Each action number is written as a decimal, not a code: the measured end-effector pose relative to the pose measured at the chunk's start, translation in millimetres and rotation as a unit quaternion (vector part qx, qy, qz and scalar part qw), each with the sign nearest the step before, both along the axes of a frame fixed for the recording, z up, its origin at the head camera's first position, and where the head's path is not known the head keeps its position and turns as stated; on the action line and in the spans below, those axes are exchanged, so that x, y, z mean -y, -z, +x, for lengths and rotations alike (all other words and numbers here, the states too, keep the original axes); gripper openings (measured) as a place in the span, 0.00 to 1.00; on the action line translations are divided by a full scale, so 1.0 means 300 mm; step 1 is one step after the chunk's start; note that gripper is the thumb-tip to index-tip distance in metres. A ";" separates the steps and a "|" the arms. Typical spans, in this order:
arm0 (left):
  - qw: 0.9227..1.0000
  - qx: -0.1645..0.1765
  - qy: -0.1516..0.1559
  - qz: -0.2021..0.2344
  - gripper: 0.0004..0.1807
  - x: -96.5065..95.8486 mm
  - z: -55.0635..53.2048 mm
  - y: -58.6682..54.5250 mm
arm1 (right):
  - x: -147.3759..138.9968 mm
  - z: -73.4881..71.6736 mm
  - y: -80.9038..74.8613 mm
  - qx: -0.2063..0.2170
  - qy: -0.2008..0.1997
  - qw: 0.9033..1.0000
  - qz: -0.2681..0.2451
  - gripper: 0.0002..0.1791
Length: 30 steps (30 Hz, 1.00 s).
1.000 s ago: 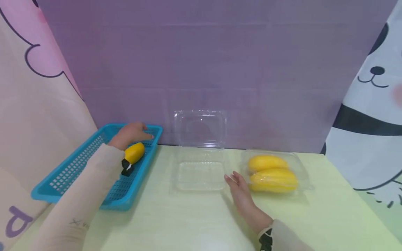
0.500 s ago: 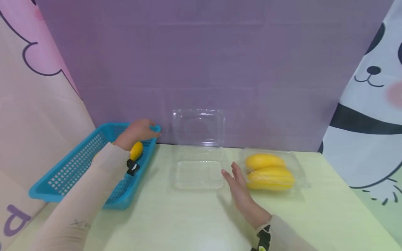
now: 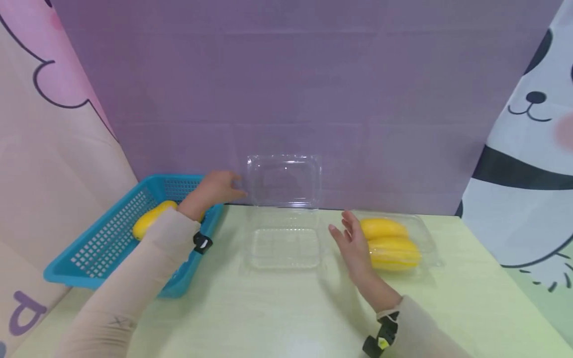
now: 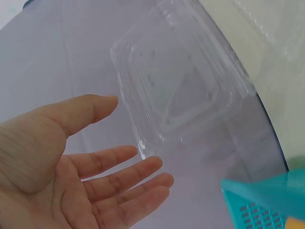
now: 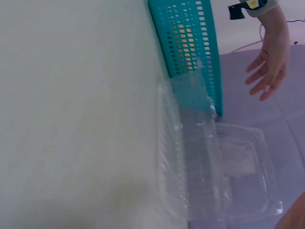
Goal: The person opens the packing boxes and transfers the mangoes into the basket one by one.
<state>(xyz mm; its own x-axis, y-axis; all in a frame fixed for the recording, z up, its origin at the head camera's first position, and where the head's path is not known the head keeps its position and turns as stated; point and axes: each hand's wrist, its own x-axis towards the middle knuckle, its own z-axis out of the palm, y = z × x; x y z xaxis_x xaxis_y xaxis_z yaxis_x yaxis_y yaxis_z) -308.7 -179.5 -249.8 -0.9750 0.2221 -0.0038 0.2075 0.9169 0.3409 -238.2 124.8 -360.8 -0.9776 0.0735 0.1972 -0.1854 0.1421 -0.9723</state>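
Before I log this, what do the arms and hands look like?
The left hand and right hand are bare. The left sleeve is cream with a dark mark, the right sleeve cream too. The left wristband is black with a pale patch, the right wristband black with yellow.

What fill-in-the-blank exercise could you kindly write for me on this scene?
1. The basket is to the ____ of the middle box.
2. Rather than shut, the middle box is ____.
3. In the right box, ____ yellow fruits show.
4. The left hand holds ____.

Missing words: left; open; two; nothing.
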 end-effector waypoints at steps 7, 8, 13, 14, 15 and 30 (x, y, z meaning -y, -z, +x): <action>0.999 -0.012 0.041 0.004 0.31 -0.052 0.004 0.016 | -0.081 -0.023 -0.083 0.020 0.000 1.000 -0.010 0.30; 0.999 -0.013 0.045 0.005 0.30 -0.060 0.006 0.018 | -0.096 -0.027 -0.092 0.025 -0.002 1.000 -0.005 0.30; 0.999 -0.014 0.049 0.016 0.29 -0.112 0.022 0.036 | -0.193 -0.037 -0.130 0.030 -0.018 0.999 0.033 0.31; 0.999 -0.012 0.048 0.021 0.29 -0.124 0.026 0.040 | -0.218 -0.038 -0.136 0.026 -0.020 0.998 0.048 0.32; 0.998 -0.011 0.049 0.023 0.28 -0.134 0.029 0.045 | -0.245 -0.038 -0.141 0.022 -0.022 0.998 0.061 0.32; 0.996 -0.027 0.085 -0.005 0.27 -0.254 0.034 0.118 | -0.617 -0.051 -0.039 -0.078 0.008 0.992 -0.098 0.12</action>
<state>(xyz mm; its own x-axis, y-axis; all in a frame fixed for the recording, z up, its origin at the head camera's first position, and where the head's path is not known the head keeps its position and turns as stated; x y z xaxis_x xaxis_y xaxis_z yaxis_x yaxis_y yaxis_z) -298.6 -103.4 -285.3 -0.9223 0.3839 0.0454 0.3777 0.8701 0.3165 -253.5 309.9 -349.1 -0.9349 0.1411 0.3256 -0.3343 -0.0422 -0.9415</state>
